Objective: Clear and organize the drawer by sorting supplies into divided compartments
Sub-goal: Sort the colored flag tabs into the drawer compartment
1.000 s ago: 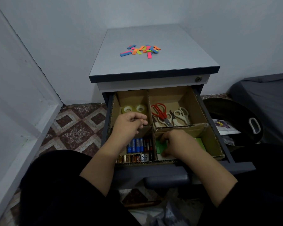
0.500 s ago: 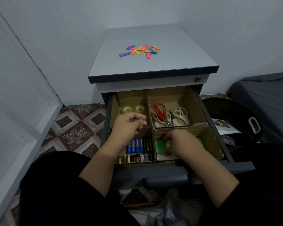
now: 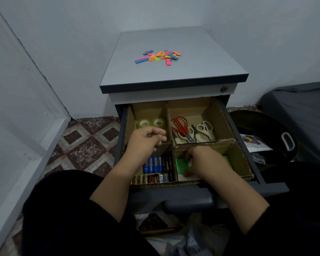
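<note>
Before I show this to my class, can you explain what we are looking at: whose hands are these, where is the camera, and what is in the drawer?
The single picture comes from a camera worn on a person's head, looking down at their own two bare hands. An open drawer has cardboard compartments: tape rolls, scissors, batteries and green paper. The left hand hovers above the left compartments with curled fingers, apparently holding nothing. The right hand rests on the green paper; a grip cannot be confirmed. Colourful strips lie on the cabinet top.

Free room behind tape rolls; scissors crowded.
</note>
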Action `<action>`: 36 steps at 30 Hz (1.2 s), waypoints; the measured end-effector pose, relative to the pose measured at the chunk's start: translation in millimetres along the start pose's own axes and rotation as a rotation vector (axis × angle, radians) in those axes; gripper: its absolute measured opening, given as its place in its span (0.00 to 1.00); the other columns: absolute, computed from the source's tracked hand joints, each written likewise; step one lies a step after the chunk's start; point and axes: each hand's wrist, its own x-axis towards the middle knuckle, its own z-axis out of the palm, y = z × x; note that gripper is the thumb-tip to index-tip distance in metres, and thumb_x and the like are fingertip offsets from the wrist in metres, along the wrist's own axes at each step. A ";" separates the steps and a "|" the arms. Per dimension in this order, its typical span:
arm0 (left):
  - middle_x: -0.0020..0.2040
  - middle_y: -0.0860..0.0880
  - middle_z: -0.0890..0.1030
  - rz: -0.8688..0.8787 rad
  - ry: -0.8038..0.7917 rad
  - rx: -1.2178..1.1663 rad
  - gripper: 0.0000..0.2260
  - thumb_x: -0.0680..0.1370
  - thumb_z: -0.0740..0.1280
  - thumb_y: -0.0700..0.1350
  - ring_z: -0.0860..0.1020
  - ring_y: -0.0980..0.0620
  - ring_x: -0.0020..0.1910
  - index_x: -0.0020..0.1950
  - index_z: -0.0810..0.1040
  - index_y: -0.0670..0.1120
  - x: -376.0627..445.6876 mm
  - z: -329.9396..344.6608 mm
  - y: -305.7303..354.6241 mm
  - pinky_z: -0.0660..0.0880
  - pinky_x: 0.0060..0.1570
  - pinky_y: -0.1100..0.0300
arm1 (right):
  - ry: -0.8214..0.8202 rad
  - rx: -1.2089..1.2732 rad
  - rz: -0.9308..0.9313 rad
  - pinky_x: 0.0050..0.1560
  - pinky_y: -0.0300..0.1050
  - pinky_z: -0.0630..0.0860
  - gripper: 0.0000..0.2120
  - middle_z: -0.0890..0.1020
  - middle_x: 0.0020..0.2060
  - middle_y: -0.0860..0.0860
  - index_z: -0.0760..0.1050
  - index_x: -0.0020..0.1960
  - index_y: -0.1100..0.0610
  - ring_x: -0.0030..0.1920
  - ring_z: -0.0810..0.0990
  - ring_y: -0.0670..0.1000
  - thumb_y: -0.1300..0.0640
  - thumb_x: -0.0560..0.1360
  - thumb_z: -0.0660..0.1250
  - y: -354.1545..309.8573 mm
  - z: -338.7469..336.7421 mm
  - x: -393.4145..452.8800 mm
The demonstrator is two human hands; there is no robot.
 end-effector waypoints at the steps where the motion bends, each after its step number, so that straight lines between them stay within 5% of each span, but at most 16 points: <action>1: 0.45 0.49 0.84 0.000 0.000 -0.001 0.09 0.78 0.63 0.36 0.76 0.60 0.37 0.51 0.81 0.46 -0.2 0.1 -0.1 0.72 0.35 0.66 | 0.003 -0.009 -0.001 0.51 0.46 0.77 0.23 0.79 0.55 0.50 0.77 0.59 0.49 0.54 0.78 0.53 0.48 0.66 0.77 -1.0 0.2 0.6; 36: 0.46 0.49 0.84 -0.003 -0.007 -0.009 0.09 0.78 0.63 0.36 0.76 0.60 0.38 0.51 0.81 0.47 -0.5 0.1 -0.2 0.71 0.36 0.65 | 0.014 -0.031 -0.043 0.51 0.46 0.77 0.21 0.79 0.55 0.49 0.77 0.61 0.44 0.55 0.78 0.53 0.54 0.70 0.74 1.7 2.0 4.3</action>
